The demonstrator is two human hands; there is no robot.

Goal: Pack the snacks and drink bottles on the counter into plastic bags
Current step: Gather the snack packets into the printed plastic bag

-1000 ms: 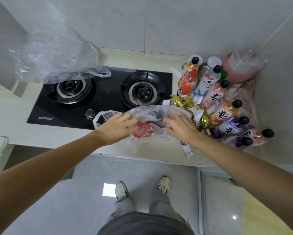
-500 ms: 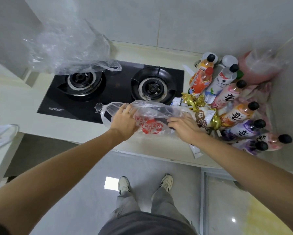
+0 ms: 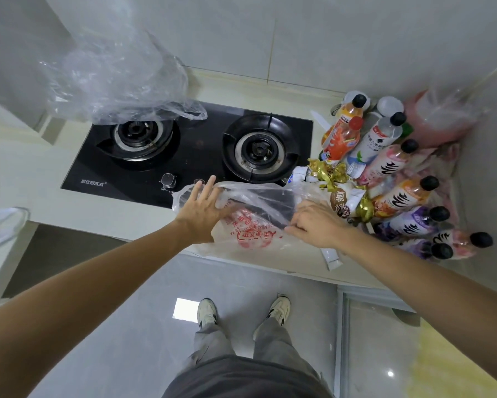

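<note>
Left of the two-burner stove (image 3: 190,150) sits one crumpled clear bag (image 3: 118,79). At its front edge, your left hand (image 3: 202,209) presses flat, fingers spread, on a thin red-printed plastic bag (image 3: 256,222); your right hand (image 3: 317,222) pinches it. Right of the stove: about ten glossy capped bottles (image 3: 396,196), gold-foil snacks (image 3: 330,175).

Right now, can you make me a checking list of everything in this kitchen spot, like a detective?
Surface: pale counter with a black two-burner gas stove.
Job's things: clear plastic bag with red print lying at the counter's front edge; drink bottles bunched at the right; gold-wrapped snacks beside them.
Clutter: crumpled clear bag over the left burner; white tube at the edge.
Hands: left hand flat on the bag, fingers spread; right hand pinches the bag's plastic.
Cables: nothing seen.
Surroundings: tiled wall, grey floor, person's shoes.
</note>
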